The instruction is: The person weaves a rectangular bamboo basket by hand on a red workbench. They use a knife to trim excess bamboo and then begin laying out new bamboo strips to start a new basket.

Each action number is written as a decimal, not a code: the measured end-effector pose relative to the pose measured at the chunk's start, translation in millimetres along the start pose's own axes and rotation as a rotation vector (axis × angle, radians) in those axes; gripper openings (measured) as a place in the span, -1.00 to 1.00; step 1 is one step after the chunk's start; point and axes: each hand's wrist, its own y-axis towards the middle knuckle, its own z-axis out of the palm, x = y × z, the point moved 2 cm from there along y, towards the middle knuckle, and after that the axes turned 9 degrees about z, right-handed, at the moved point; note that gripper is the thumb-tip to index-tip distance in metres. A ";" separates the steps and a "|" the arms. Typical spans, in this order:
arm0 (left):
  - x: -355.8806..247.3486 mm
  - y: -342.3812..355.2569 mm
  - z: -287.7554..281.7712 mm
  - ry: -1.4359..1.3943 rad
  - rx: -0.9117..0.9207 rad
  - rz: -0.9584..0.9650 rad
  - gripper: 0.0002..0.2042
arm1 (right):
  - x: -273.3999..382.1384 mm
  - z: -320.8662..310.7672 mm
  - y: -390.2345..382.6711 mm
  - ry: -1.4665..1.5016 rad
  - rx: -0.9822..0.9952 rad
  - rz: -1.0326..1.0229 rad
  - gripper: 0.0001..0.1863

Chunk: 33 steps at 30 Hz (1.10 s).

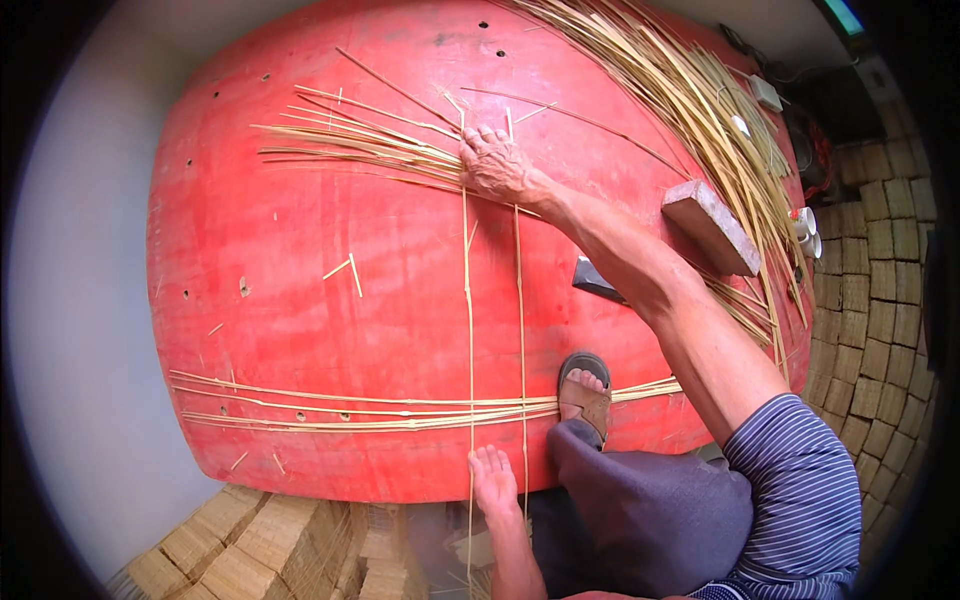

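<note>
My right hand [494, 162] reaches across the red board [300, 260], its bent fingers pressed over a fanned bundle of bamboo strips [355, 143] where a long upright strip [467, 290] crosses it. A second upright strip [519, 300] runs parallel, further right. Low on the board my left hand [494, 475] lies palm up with fingers extended, beside the first upright strip. Above it, several strips [380, 419] run crosswise, and my sandalled foot [584, 393] rests on them.
A large heap of long strips [700, 100] curves along the back right, with a stone block [708, 225] on it. A dark metal piece [600, 280] lies behind my arm. Cups [807, 228] stand at the right edge. Stacked woven bundles [240, 535] lie below and right of the board.
</note>
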 end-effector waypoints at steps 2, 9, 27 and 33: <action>4.4 2.1 -1.2 0.003 0.016 -0.003 -0.84 | -8.1 4.7 -0.3 0.005 -0.034 -0.022 -0.42; 6.2 -4.6 -1.3 -0.030 0.061 -0.039 -0.63 | -1.9 -6.6 -0.2 0.025 -0.122 -0.072 -0.55; -0.8 -32.1 76.5 1.543 0.282 0.919 -0.69 | 136.9 28.0 -236.2 0.533 0.324 -0.610 -0.81; 32.0 -47.7 74.8 1.559 0.370 0.963 -0.66 | 106.6 25.7 -245.6 0.480 0.349 -0.689 -0.81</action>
